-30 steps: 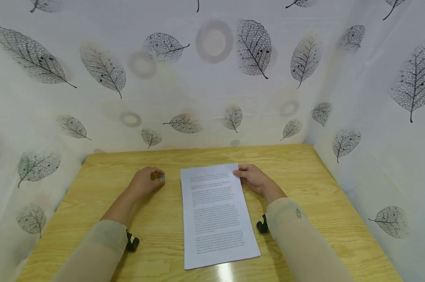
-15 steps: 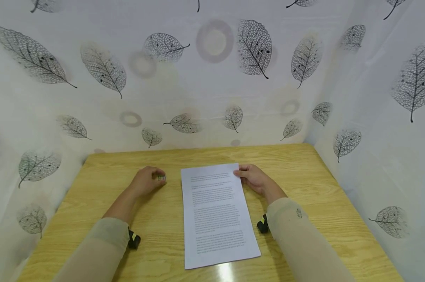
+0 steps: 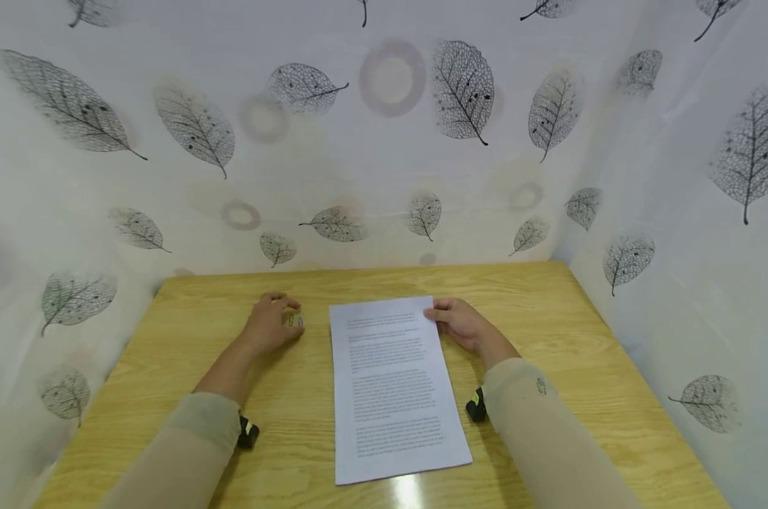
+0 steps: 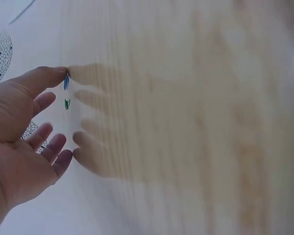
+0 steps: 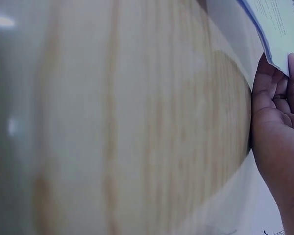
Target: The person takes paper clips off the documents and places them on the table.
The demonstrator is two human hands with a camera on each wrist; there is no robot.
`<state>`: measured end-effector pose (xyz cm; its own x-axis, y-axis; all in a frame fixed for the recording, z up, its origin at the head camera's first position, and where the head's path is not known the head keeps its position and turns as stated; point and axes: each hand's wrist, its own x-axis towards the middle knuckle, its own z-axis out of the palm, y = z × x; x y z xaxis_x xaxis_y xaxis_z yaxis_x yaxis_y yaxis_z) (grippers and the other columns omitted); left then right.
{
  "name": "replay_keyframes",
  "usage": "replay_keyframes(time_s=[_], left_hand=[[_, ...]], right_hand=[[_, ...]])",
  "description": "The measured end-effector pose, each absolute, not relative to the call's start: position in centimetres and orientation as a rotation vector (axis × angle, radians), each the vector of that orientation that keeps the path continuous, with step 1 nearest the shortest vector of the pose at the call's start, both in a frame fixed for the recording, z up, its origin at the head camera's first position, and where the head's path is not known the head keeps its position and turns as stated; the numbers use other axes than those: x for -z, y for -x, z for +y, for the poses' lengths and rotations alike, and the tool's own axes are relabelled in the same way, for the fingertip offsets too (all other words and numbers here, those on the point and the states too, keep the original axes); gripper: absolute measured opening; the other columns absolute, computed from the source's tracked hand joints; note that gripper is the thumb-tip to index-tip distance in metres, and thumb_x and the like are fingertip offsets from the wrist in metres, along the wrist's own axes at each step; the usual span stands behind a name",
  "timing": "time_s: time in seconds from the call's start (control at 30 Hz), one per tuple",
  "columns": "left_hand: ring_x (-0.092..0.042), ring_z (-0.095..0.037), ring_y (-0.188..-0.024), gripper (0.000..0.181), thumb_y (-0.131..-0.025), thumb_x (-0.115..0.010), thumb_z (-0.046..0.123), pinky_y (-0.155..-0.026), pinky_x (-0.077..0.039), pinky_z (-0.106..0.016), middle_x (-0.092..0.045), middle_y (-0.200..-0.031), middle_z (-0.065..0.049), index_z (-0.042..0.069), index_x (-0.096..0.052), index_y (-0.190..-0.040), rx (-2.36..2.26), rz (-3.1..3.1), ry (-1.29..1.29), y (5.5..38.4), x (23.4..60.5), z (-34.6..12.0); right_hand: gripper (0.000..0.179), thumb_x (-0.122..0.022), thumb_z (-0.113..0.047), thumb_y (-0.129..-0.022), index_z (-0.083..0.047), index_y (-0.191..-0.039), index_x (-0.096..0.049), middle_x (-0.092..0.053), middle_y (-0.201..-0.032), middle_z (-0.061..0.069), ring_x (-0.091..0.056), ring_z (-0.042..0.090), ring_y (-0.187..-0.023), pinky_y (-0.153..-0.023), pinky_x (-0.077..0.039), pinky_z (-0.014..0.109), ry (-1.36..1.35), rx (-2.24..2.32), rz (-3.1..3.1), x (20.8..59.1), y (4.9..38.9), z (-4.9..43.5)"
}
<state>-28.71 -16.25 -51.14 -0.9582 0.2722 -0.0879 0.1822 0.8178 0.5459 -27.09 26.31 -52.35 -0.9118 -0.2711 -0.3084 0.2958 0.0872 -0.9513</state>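
In the head view, a stack of printed paper sheets [image 3: 393, 396] lies at the middle of the table. My right hand [image 3: 463, 326] pinches its upper right corner between thumb and fingers; the right wrist view also shows the sheets' corner [image 5: 279, 44] in that hand. To the left of the stack, my left hand [image 3: 271, 325] rests with thumb and fingers spread apart around two small paper clips, a green one [image 4: 67, 104] and a blue one [image 4: 66, 82]. In the left wrist view, the thumb tip is at the blue clip, and whether it touches is unclear.
The wooden table [image 3: 537, 297] bears everything. A white leaf-print curtain [image 3: 371, 162] stands behind it and along both sides. A dark wrist camera [image 3: 248, 433] sits below the left sleeve, another camera [image 3: 476, 406] beside the right one.
The left thumb and fingers have spread apart around the clips, which show more clearly between them. The right hand keeps its pinch on the sheets. The head view has shifted slightly.
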Motion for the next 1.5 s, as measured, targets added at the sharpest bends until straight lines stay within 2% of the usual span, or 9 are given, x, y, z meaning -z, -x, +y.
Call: replay_keyframes(time_s=[0.1,0.23,0.63,0.77,0.9,1.0,1.17,1.37,1.5], left_hand=[[-0.031,-0.067,-0.15,0.052,-0.099,-0.077,0.03,-0.122,-0.03,-0.081,-0.028,-0.17,-0.03,0.004,-0.062,-0.141,-0.825,2.852,-0.345,28.5,51.2,-16.1],[-0.03,-0.065,-0.153,0.048,-0.105,-0.069,0.031,-0.121,-0.03,-0.081,-0.025,-0.174,-0.028,0.005,-0.061,-0.144,-0.841,2.849,-0.338,28.0,50.9,-15.9],[-0.025,-0.059,-0.158,0.044,-0.108,-0.063,0.029,-0.125,-0.024,-0.081,-0.026,-0.176,-0.022,0.006,-0.061,-0.146,-0.942,2.844,-0.358,25.4,48.0,-14.7],[-0.026,-0.058,-0.158,0.042,-0.108,-0.063,0.028,-0.125,-0.023,-0.08,-0.028,-0.175,-0.022,0.007,-0.062,-0.144,-0.986,2.851,-0.346,24.5,48.0,-14.6],[-0.029,-0.058,-0.157,0.04,-0.108,-0.064,0.026,-0.124,-0.025,-0.08,-0.032,-0.173,-0.022,0.006,-0.063,-0.142,-0.999,2.859,-0.338,23.7,48.2,-14.3],[-0.031,-0.057,-0.156,0.039,-0.108,-0.064,0.026,-0.123,-0.027,-0.08,-0.034,-0.173,-0.021,0.007,-0.064,-0.142,-1.012,2.848,-0.324,23.0,48.5,-13.7],[-0.031,-0.055,-0.157,0.037,-0.107,-0.064,0.025,-0.124,-0.027,-0.077,-0.031,-0.174,-0.017,0.008,-0.065,-0.14,-1.069,2.812,-0.262,21.8,48.9,-12.8],[-0.03,-0.052,-0.158,0.035,-0.106,-0.066,0.024,-0.127,-0.025,-0.076,-0.031,-0.175,-0.015,0.011,-0.067,-0.138,-1.104,2.796,-0.2,20.8,49.0,-12.2],[-0.032,-0.053,-0.157,0.034,-0.106,-0.067,0.025,-0.126,-0.025,-0.076,-0.032,-0.175,-0.015,0.011,-0.067,-0.138,-1.115,2.806,-0.2,20.3,48.8,-12.1]], right_hand=[[0.034,-0.062,-0.008,-0.11,0.013,-0.137,-0.064,-0.074,-0.128,0.008,-0.07,0.01,-0.108,-0.091,-0.06,0.022,-0.031,1.883,1.966,52.5,27.0,26.2],[0.033,-0.062,-0.006,-0.109,0.014,-0.135,-0.065,-0.075,-0.123,0.007,-0.071,0.01,-0.105,-0.088,-0.06,0.022,-0.06,1.891,1.981,52.6,27.1,26.0],[0.036,-0.065,-0.012,-0.109,0.011,-0.136,-0.066,-0.073,-0.116,0.009,-0.065,0.009,-0.091,-0.077,-0.056,0.021,-0.221,1.842,2.163,52.2,27.3,24.8],[0.036,-0.068,-0.017,-0.107,0.007,-0.134,-0.071,-0.073,-0.131,0.02,-0.063,0.016,-0.101,-0.081,-0.051,0.021,-0.272,1.711,2.346,51.2,27.3,24.4],[0.038,-0.07,-0.018,-0.106,0.004,-0.136,-0.071,-0.068,-0.145,0.023,-0.063,0.026,-0.12,-0.094,-0.052,0.028,-0.303,1.552,2.488,50.9,27.5,24.3],[0.037,-0.073,-0.017,-0.103,0.003,-0.134,-0.071,-0.072,-0.135,0.024,-0.067,0.029,-0.114,-0.091,-0.055,0.032,-0.301,1.448,2.583,51.1,27.6,24.5],[0.028,-0.077,-0.016,-0.099,-0.001,-0.12,-0.07,-0.072,-0.109,0.016,-0.065,0.023,-0.091,-0.071,-0.051,0.026,-0.258,1.244,2.759,51.9,27.8,24.2],[0.017,-0.077,-0.014,-0.098,-0.004,-0.109,-0.068,-0.07,-0.102,0.013,-0.062,0.023,-0.088,-0.069,-0.047,0.027,-0.243,1.1,2.825,51.5,27.8,22.9],[0.018,-0.075,-0.015,-0.1,-0.005,-0.111,-0.066,-0.069,-0.102,0.012,-0.062,0.024,-0.088,-0.07,-0.048,0.028,-0.258,1.047,2.833,50.7,27.5,22.2]])
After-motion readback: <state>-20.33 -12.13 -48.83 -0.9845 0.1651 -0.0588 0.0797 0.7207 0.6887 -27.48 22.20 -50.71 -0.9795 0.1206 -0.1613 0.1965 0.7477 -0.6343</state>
